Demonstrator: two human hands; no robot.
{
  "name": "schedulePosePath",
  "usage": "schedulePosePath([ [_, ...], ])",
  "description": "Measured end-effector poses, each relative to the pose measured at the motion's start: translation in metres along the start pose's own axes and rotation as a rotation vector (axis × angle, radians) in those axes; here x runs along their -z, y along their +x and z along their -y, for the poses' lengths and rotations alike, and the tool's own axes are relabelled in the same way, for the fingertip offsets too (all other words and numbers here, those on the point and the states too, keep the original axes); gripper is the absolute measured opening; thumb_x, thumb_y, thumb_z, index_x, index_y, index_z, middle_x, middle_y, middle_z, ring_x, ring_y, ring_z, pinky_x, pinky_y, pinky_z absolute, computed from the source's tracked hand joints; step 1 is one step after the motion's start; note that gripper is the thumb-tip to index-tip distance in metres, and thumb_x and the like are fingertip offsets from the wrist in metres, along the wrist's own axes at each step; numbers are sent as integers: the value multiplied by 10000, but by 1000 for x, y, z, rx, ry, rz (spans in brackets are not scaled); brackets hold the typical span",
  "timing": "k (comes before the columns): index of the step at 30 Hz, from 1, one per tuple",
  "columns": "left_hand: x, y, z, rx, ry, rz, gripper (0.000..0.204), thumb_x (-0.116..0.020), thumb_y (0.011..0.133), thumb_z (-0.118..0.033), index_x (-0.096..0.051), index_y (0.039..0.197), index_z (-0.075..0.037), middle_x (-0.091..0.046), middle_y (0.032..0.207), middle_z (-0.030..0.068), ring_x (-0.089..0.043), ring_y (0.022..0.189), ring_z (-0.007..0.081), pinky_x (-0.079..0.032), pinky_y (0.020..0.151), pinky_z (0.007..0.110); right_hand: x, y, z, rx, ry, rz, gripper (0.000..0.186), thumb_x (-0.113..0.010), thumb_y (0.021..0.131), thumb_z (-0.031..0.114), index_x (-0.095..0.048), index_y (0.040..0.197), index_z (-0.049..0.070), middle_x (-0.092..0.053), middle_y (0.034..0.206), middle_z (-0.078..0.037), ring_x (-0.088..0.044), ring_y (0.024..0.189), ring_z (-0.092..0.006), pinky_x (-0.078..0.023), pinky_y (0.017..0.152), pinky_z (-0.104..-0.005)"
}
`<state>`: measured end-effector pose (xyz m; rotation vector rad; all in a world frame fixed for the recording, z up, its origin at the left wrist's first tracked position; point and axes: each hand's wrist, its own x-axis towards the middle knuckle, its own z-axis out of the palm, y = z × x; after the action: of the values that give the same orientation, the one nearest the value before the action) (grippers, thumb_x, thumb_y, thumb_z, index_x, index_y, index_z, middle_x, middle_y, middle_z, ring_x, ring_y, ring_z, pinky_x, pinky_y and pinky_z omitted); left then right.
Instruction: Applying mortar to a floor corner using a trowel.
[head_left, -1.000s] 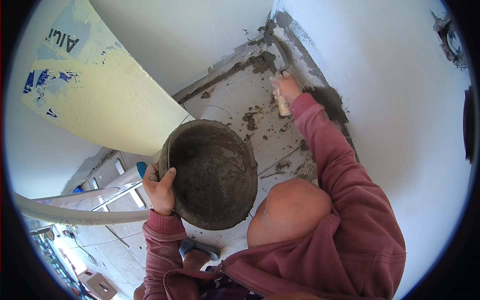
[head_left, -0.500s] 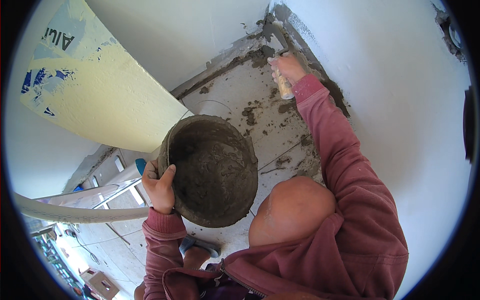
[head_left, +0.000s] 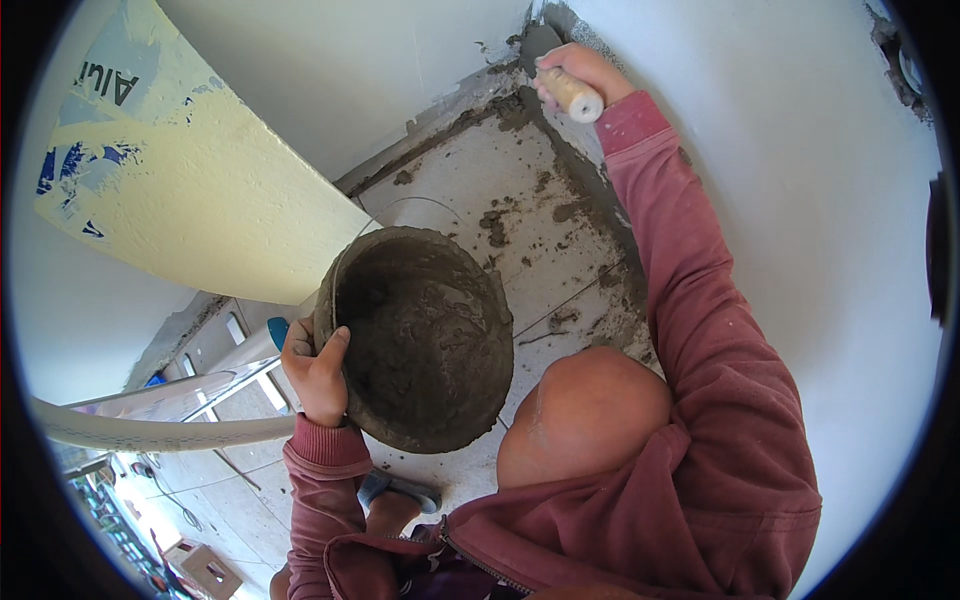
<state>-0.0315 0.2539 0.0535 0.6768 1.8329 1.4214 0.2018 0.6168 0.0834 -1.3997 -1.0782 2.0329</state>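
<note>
My left hand [head_left: 318, 375] grips the left rim of a round bucket [head_left: 490, 390], thumb over the edge. Wet grey mortar [head_left: 430, 340] coats the bucket's inside and lies in its bottom. Up in the far corner, my right hand [head_left: 585, 75] is closed around the pale wooden handle of a trowel [head_left: 541, 42]. The handle's butt points back toward me, and the blade is by the foot of the right wall, where the two walls meet. Part of the blade is hidden by the hand. Grey mortar [head_left: 580, 165] runs along the base of the right wall.
Mortar crumbs [head_left: 495, 228] dot the floor tiles [head_left: 430, 180]. A large curved, cream-coated panel [head_left: 210, 190] leans at the left. My bent knee [head_left: 590, 415] is close in front. A broken wall opening [head_left: 900, 65] shows at upper right, and a stool [head_left: 205, 570] stands at lower left.
My right hand and the trowel have moved up, nearer the corner, and the handle has tilted toward me. The left hand and bucket have hardly moved.
</note>
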Motion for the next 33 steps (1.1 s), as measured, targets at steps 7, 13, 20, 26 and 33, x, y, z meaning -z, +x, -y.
schedulePosePath([
  [7,-15,-1,-1,-22,-30,23,208,-577,723,-2,-522,905,85,-581,823,87,-511,735,113,-407,711,229,-1,-9,7,48,-34,-57,188,-470,811,142,-422,885,-24,-514,779,-106,-517,559,-167,-480,460,-273],
  [13,-15,-6,-2,-61,-15,31,229,-571,722,3,-515,923,97,-590,867,109,-525,764,122,-407,740,240,-10,-45,-65,227,-56,-117,167,-443,797,133,-465,879,-10,-517,781,-109,-535,576,-177,-480,478,-312],
  [20,-12,-10,0,-39,-29,11,231,-562,720,8,-523,930,99,-594,864,104,-529,759,122,-415,728,239,2,19,-112,385,-48,-268,216,-488,864,260,-438,841,51,-499,693,-64,-508,473,-177,-433,404,-317],
  [26,-8,-13,3,-66,29,8,230,-562,726,1,-534,936,89,-590,836,88,-526,747,119,-420,722,242,21,20,-140,265,-157,-314,240,-467,881,279,-445,864,41,-507,670,-62,-496,445,-171,-417,384,-321],
  [33,-10,-11,2,-41,-3,8,221,-570,727,-7,-532,923,87,-587,835,91,-524,746,119,-418,720,242,28,36,-137,232,-133,-276,270,-460,881,302,-442,892,33,-516,706,-75,-502,480,-169,-435,409,-329],
])
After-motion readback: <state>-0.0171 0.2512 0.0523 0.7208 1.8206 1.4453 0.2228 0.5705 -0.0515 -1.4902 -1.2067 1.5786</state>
